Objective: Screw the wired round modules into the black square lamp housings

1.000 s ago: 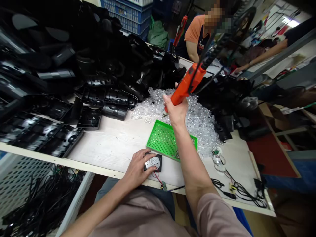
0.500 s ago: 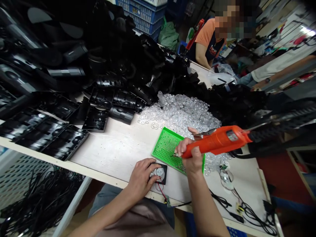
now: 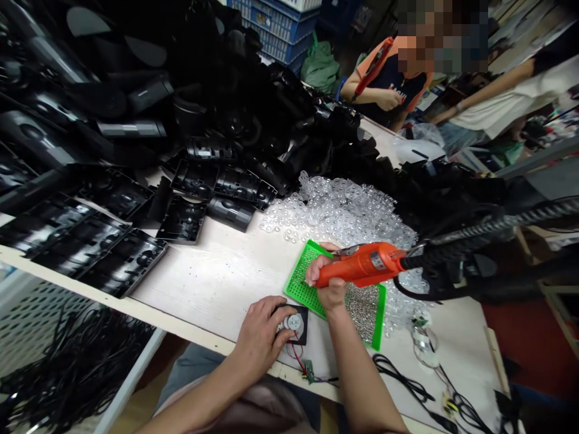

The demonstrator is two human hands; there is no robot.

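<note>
Pale wood makes up the workbench (image 3: 217,271) in front of you, and black plastic housings (image 3: 190,132) crowd its far side in a heap too tangled to count. Your left hand (image 3: 262,337) rests near the front edge with its fingers curled around one small black part (image 3: 294,324) that carries a round metal disc; one red wire trails from it toward a tiny green board (image 3: 310,371) at the table's edge. Your right hand (image 3: 329,283) is wrapped tight around one orange electric screwdriver (image 3: 366,272), which lies nearly level with its tip pointing left, above one green perforated tray (image 3: 335,295). Silvery screws (image 3: 362,307) cover the tray's right half, far too many to count. Behind the tray sits a mound of clear plastic lenses (image 3: 344,211). Black cables (image 3: 407,380) lie loose at your right. Two other people work at the far end; one hand (image 3: 389,99) there holds a second orange screwdriver (image 3: 373,67).
</note>
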